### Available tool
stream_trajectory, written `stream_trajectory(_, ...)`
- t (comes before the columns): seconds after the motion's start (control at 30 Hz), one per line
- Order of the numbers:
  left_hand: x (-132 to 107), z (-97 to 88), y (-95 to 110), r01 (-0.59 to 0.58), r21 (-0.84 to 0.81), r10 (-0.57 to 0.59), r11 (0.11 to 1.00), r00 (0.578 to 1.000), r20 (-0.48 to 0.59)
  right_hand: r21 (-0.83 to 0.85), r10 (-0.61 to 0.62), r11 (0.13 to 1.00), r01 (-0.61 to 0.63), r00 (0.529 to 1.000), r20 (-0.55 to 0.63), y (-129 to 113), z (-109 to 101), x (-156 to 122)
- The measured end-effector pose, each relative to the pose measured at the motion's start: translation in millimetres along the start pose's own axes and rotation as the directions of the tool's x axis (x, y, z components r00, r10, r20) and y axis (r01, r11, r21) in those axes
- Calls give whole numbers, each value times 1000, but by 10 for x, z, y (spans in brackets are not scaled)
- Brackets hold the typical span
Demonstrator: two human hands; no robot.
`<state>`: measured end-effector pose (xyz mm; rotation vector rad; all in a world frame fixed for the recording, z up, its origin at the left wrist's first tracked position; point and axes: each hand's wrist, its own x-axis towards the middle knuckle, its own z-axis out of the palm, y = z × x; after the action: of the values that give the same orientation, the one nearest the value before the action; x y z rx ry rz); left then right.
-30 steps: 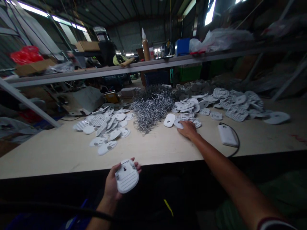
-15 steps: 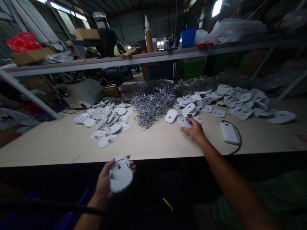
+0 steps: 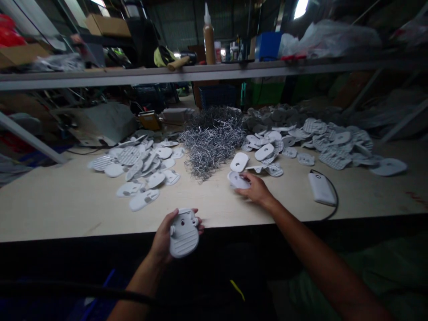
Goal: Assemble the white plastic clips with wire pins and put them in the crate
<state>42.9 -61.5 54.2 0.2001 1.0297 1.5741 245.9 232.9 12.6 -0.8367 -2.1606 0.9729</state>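
Note:
My left hand (image 3: 164, 236) is closed round a white ribbed plastic plate (image 3: 184, 238) with a small hole, held just off the table's front edge, ribbed face toward me. My right hand (image 3: 257, 189) grips a second white plastic plate (image 3: 236, 179) by its right side, low over the table. Just beyond that plate, a loose white oval plate (image 3: 240, 162) with a hole lies flat. Between the two piles of plates rises a heap of thin bent metal wire pieces (image 3: 214, 142).
A left pile of white plates (image 3: 133, 160) and a larger right pile (image 3: 334, 138) lie on the wooden table (image 3: 83, 209). At right sits a white power bank (image 3: 321, 188) with a black cable. A shelf (image 3: 140, 77) crosses above, carrying a brown bottle (image 3: 209, 42).
My right hand has carried its plate leftward, away from the right pile. The left hand has shifted right and slightly up with its plate. The view has turned a little.

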Motion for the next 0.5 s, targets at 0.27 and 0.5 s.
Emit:
stream_trajectory(0.27, 380, -99, 231, 5, -86, -4, 996, 1000, 14, -267, -46, 963, 41, 999, -14, -220, 522, 383)
stream_trajectory(0.5, 555, -349, 361, 16, -178, -9, 984, 999, 40, -492, 81, 862, -119, 992, -99, -159, 503, 626)
